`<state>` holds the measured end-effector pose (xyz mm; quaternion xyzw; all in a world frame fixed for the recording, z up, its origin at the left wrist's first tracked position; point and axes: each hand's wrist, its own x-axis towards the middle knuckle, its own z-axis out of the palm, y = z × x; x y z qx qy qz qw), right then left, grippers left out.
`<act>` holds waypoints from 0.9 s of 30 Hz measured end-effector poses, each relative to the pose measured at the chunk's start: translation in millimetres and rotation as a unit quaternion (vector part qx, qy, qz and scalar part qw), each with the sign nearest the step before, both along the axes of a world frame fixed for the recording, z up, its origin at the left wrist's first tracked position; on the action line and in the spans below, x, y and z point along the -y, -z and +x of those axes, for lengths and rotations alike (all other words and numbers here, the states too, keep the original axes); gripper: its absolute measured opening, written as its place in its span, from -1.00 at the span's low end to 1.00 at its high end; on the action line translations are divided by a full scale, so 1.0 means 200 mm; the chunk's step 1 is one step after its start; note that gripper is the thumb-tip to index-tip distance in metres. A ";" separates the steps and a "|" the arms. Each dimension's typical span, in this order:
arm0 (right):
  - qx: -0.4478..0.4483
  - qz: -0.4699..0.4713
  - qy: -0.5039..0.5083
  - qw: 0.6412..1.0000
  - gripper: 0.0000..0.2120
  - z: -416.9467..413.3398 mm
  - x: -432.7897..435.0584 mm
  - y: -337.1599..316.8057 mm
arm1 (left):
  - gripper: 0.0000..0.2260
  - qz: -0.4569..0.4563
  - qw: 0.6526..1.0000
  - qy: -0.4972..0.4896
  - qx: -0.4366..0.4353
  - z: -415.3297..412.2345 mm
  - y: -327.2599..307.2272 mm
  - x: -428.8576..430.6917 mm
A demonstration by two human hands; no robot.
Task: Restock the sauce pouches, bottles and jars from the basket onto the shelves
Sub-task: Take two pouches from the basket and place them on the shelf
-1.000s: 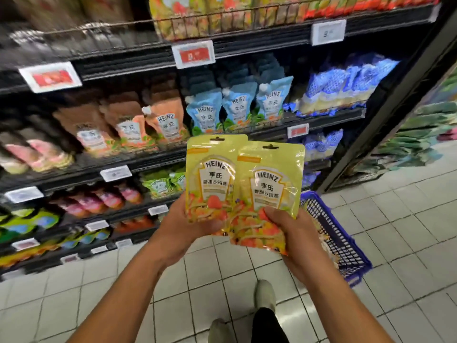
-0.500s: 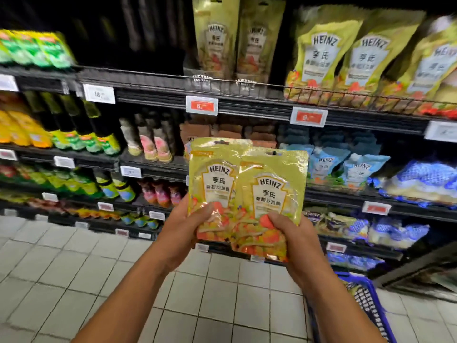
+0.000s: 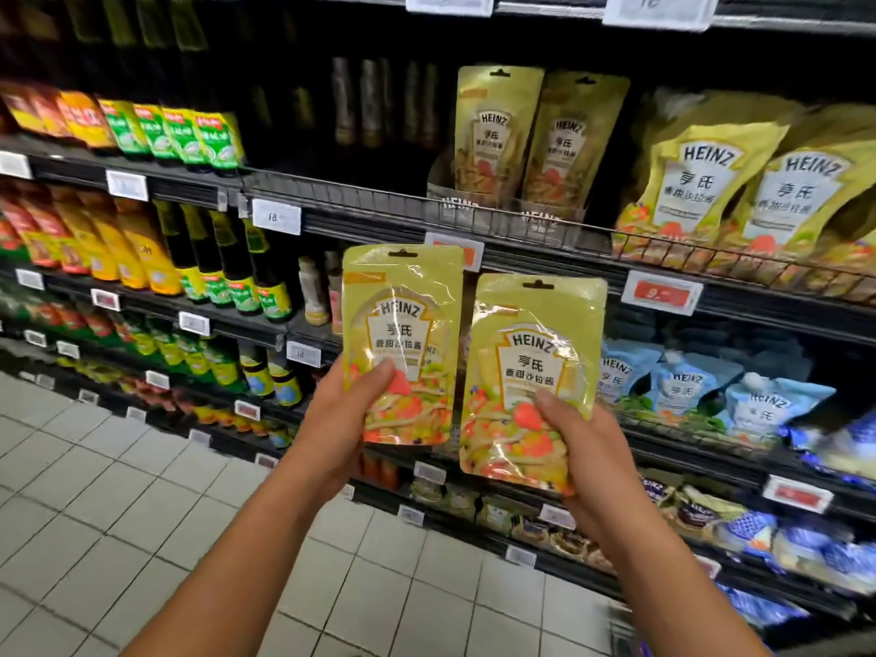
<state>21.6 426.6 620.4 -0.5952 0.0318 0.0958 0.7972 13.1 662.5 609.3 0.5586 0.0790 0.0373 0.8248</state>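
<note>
Your left hand (image 3: 351, 414) grips one yellow Heinz pouch (image 3: 403, 334) by its lower part, with the thumb on the front. Your right hand (image 3: 583, 448) grips a second pouch (image 3: 535, 367) of the same kind in the same way. Both pouches are upright, just beside each other, in front of and below the wire-fronted shelf (image 3: 379, 203). On that shelf stand two matching pouches (image 3: 497, 135), and beside them larger Heinz pouches (image 3: 701, 182).

pouches (image 3: 402, 343): glossy crinkled plastic film | shelf rail (image 3: 521, 220): dark metal wire | floor (image 3: 118, 505): smooth pale tile
</note>
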 end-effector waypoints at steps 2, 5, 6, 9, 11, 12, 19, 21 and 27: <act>0.009 0.000 0.006 1.000 -0.53 0.07 -0.05 -0.03 | -0.71 0.008 1.000 -0.005 0.003 0.07 -0.03 -0.05; 0.025 0.008 0.021 0.999 -0.57 0.18 -0.14 -0.07 | -0.83 0.028 1.000 0.006 0.009 0.18 -0.07 -0.13; 0.028 0.009 0.028 0.999 -0.58 0.21 -0.17 -0.08 | -0.87 0.036 0.999 0.011 0.012 0.23 -0.09 -0.16; 0.035 0.016 0.057 0.998 -0.54 0.32 -0.27 -0.12 | -0.79 0.026 0.999 0.035 0.025 0.37 -0.15 -0.26; 0.044 0.023 0.079 0.996 -0.54 0.38 -0.33 -0.14 | -0.71 0.006 0.998 0.058 0.028 0.47 -0.21 -0.32; 0.048 0.027 0.090 0.994 -0.55 0.40 -0.35 -0.16 | -0.70 0.006 0.997 0.067 0.030 0.51 -0.23 -0.35; 0.071 0.047 0.145 0.986 -0.59 0.55 -0.43 -0.26 | -0.74 0.007 0.990 0.136 0.030 0.80 -0.43 -0.43; 0.078 0.036 0.147 0.985 -0.64 0.58 -0.42 -0.29 | -0.84 0.022 0.988 0.148 0.032 0.88 -0.47 -0.42; 0.108 -0.013 0.172 0.979 -0.84 0.79 -0.31 -0.46 | -0.86 0.039 0.985 0.159 0.058 1.14 -0.65 -0.30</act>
